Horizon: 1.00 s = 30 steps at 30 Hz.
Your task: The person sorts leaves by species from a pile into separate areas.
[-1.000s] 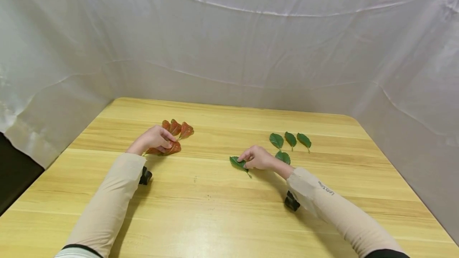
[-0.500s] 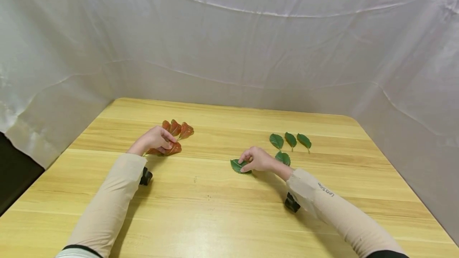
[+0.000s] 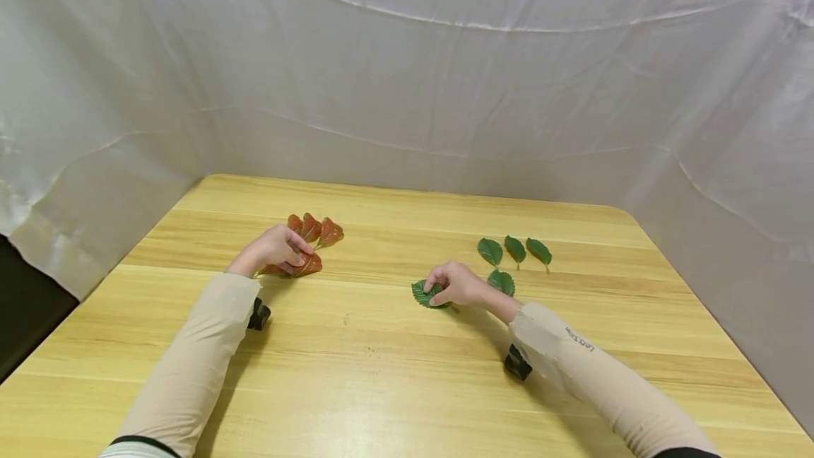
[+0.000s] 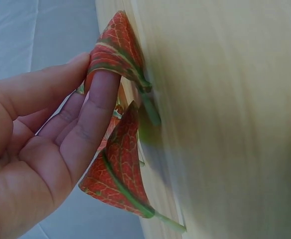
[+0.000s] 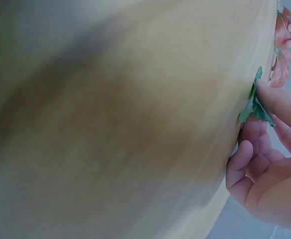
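Note:
At the table's left, my left hand (image 3: 273,246) pinches a red leaf (image 4: 119,47) between thumb and fingers. A second red leaf (image 4: 120,167) with a green midrib is close beside those fingers in the left wrist view. Just beyond this hand, several red leaves (image 3: 330,232) are grouped on the wood. Right of centre, my right hand (image 3: 459,283) holds a toothed green leaf (image 3: 420,294) low over the table, pinched by thumb and finger. The right wrist view shows that green leaf (image 5: 259,110) bent at the fingertips. Part of it is hidden by the hand.
Three green leaves (image 3: 514,249) lie in a row at the table's back right, with another green leaf (image 3: 502,281) nearer, behind my right hand. The wooden table (image 3: 356,387) is bounded at the back and sides by a pale cloth curtain (image 3: 407,90).
The green leaf in my right hand has turned, its stem swinging from pointing toward me to pointing right. My right hand has shifted very slightly nearer. The left hand stays put.

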### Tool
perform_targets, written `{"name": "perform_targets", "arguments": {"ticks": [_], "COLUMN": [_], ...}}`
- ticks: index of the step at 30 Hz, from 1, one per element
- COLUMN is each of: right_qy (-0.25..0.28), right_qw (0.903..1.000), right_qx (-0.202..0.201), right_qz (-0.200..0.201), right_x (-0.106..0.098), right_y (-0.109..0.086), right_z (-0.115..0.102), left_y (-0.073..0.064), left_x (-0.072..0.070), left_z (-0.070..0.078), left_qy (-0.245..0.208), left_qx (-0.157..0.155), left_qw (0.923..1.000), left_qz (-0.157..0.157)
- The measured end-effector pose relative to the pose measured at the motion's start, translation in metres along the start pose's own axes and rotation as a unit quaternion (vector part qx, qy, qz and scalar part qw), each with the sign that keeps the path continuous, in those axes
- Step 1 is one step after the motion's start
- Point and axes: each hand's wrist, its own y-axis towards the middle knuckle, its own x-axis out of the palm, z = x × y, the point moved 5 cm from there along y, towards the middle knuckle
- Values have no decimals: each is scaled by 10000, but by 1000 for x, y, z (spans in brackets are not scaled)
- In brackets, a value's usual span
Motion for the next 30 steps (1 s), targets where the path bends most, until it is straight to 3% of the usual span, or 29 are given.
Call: {"name": "perform_targets", "arguments": {"ticks": [8, 16, 23, 30], "right_qy": [-95, 138, 721, 992], "right_qw": [9999, 9985, 9950, 9888], "right_qx": [82, 328, 451, 531], "right_qz": [117, 420, 531, 977], "right_x": [0, -10, -17, -32], "right_y": [-2, -6, -14, -24], "right_z": [0, 4, 9, 16], "left_y": [1, 2, 2, 2], "left_x": [1, 0, 0, 1], "left_z": [-1, -2, -2, -3], "left_qy": [18, 36, 135, 68], "left_qx": [-4, -34, -9, -38], "left_qw": [10000, 10000, 9999, 10000], "left_qz": [16, 7, 9, -25]}}
